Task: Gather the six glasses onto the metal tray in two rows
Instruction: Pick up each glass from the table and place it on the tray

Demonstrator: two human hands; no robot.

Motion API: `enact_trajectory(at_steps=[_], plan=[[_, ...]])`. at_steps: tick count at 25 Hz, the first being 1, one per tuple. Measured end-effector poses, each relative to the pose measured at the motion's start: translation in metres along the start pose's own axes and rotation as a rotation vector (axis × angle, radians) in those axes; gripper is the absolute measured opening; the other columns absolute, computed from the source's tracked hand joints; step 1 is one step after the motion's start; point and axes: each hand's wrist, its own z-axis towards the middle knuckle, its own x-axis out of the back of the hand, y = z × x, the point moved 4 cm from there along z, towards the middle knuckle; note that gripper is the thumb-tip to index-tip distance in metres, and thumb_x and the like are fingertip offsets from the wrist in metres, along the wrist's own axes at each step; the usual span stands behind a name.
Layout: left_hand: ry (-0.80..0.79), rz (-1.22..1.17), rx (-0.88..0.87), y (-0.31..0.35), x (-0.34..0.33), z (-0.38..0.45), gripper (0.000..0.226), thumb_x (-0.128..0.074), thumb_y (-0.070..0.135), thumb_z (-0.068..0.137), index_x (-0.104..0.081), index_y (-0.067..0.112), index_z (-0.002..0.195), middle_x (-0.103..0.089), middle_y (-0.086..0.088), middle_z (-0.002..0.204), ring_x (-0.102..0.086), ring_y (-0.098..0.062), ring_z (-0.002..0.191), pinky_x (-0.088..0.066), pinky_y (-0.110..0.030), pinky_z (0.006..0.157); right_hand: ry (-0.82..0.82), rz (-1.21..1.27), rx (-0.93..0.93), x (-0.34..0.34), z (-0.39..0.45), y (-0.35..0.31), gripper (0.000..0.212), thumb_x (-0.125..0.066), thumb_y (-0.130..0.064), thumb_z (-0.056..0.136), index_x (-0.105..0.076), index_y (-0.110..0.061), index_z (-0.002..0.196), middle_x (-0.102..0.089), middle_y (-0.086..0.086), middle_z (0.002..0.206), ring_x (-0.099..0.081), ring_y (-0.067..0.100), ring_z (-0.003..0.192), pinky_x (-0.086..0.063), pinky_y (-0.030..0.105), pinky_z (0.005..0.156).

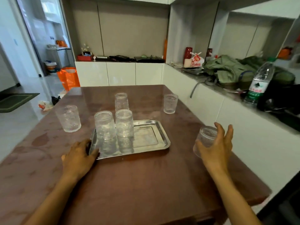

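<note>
A metal tray point(151, 140) lies on the brown table point(129, 184). Two ribbed clear glasses stand on the tray's left half: one at the left point(104, 125), one beside it point(124, 122). Off the tray, one glass point(121, 101) stands just behind it, one point(170, 103) at the far right, one point(69, 118) to the left. My left hand point(79, 155) rests flat on the tray's near-left corner. My right hand point(215, 143) wraps around a sixth glass point(205, 137) at the table's right side, fingers partly spread.
A white counter runs along the right, holding a plastic water bottle point(259, 83), green bags point(227, 70) and a black object point(280, 98). An orange bag point(69, 77) stands on the floor beyond the table's far left corner.
</note>
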Motion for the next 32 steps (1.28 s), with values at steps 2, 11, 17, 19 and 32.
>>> enact_trajectory(at_steps=[2,11,17,19,32], plan=[[0.035,0.017,-0.004,0.002,0.006,-0.004,0.041,-0.060,0.047,0.086,-0.062,0.024,0.120,-0.064,-0.010,0.117,-0.058,-0.034,0.109,-0.042,-0.054,0.093,-0.097,-0.011,0.000,-0.008,0.000,0.009,0.081,-0.086,-0.017,0.074,-0.040,-0.023,0.140,-0.043,0.014,0.146,-0.053,0.040,0.122,-0.049,0.051,0.096],[0.077,-0.011,-0.037,-0.005,-0.002,0.004,0.041,-0.063,0.046,0.083,-0.061,0.028,0.120,-0.064,-0.004,0.109,-0.060,-0.028,0.103,-0.042,-0.046,0.086,-0.184,0.534,0.169,-0.060,0.034,-0.083,0.068,-0.091,-0.020,0.062,-0.050,-0.043,0.111,-0.060,-0.020,0.106,-0.066,-0.001,0.082,-0.054,0.016,0.052],[0.098,-0.007,-0.032,-0.007,-0.003,0.002,0.039,-0.062,0.045,0.083,-0.061,0.028,0.118,-0.064,-0.001,0.106,-0.060,-0.026,0.101,-0.042,-0.046,0.086,-0.376,0.335,0.282,-0.166,0.025,-0.128,0.067,-0.086,-0.030,0.065,-0.044,-0.041,0.115,-0.058,-0.014,0.113,-0.061,0.016,0.095,-0.051,0.024,0.063],[0.106,-0.007,-0.034,-0.006,-0.003,0.003,0.039,-0.063,0.044,0.082,-0.061,0.028,0.118,-0.064,-0.001,0.106,-0.060,-0.026,0.100,-0.042,-0.046,0.087,-0.404,0.283,0.284,-0.184,0.026,-0.125,0.067,-0.085,-0.034,0.065,-0.042,-0.044,0.115,-0.057,-0.011,0.118,-0.059,0.017,0.097,-0.046,0.021,0.062],[0.066,-0.039,-0.011,-0.003,-0.001,0.001,0.042,-0.066,0.037,0.079,-0.062,0.028,0.120,-0.065,0.001,0.110,-0.061,-0.023,0.104,-0.043,-0.044,0.092,-0.439,0.100,0.345,-0.194,0.011,-0.119,0.073,-0.083,-0.031,0.075,-0.042,-0.024,0.134,-0.051,0.006,0.134,-0.055,0.028,0.115,-0.052,0.042,0.092]])
